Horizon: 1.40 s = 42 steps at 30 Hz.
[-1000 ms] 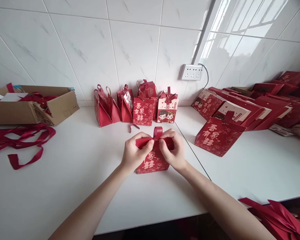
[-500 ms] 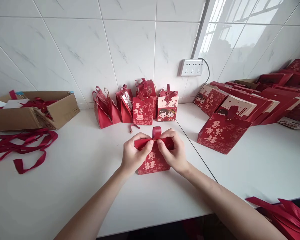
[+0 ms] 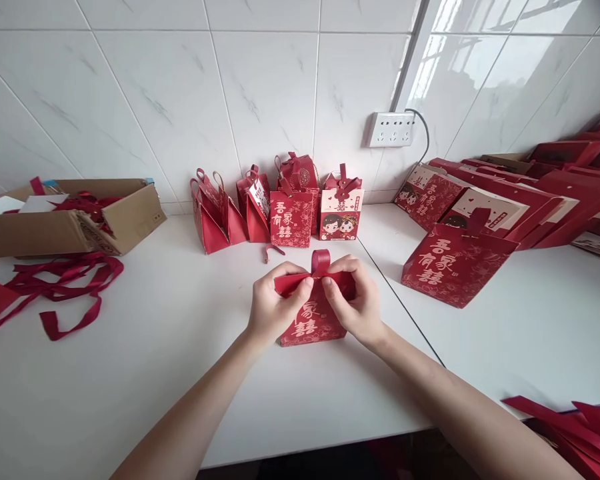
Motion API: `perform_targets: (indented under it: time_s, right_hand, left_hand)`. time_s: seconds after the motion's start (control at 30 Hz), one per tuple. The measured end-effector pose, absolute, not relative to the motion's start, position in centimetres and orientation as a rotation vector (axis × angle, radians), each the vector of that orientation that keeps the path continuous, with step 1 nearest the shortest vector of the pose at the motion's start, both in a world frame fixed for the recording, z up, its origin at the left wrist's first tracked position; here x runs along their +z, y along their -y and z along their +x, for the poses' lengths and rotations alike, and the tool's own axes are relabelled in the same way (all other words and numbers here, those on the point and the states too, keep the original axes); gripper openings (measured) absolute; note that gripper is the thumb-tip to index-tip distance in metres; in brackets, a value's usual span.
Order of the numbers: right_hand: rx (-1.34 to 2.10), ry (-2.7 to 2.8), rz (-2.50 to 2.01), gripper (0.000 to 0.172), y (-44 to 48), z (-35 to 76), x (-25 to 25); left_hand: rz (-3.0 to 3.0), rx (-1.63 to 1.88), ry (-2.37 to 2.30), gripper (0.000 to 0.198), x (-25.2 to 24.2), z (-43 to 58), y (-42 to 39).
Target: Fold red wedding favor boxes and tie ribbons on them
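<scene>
A small red gift box (image 3: pixel 313 321) with white characters stands on the white table (image 3: pixel 130 373) in front of me. My left hand (image 3: pixel 273 303) pinches the left side of its folded top. My right hand (image 3: pixel 355 300) pinches the right side. Both hands are closed on the top flaps, thumbs facing each other. A red ribbon loop (image 3: pixel 321 261) sticks up between them.
Several finished red boxes (image 3: pixel 290 213) stand by the tiled wall. A cardboard carton (image 3: pixel 70 217) and loose red ribbons (image 3: pixel 60 283) lie at left. Flat red boxes (image 3: pixel 485 213) are stacked at right, more ribbons (image 3: pixel 575 427) at bottom right. A wall socket (image 3: pixel 393 129) is above.
My hands and the box stay in the same grip. The view has shifted slightly, and the other person's hand seen at the far right edge is out of view.
</scene>
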State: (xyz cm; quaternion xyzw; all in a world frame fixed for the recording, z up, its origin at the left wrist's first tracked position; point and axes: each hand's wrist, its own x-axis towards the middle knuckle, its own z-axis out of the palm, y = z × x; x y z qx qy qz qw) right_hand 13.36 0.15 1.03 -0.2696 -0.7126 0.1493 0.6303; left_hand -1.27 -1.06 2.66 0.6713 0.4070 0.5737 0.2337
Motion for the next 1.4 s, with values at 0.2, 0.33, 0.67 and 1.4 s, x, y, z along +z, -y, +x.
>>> perform_targets:
  time_s: [0.2, 0.33, 0.67, 1.4]
  right_hand:
    - [0.365, 1.599, -0.664, 0.010, -0.05, 13.23, 1.08]
    - [0.351, 1.611, -0.666, 0.010, -0.05, 13.22, 1.04]
    - [0.353, 1.607, -0.661, 0.011, 0.06, 13.12, 1.12]
    - [0.245, 1.682, -0.629, 0.010, 0.01, 13.58, 0.70]
  left_hand:
    - [1.859, 1.584, -1.085, 0.010, 2.53, -1.31, 0.99]
    - [1.860, 1.583, -1.100, 0.010, 2.58, -1.25, 0.84]
    - [1.837, 1.548, -1.092, 0.011, 2.38, -1.39, 1.12]
    - [1.821, 1.545, -1.033, 0.013, 3.14, -1.65, 1.20]
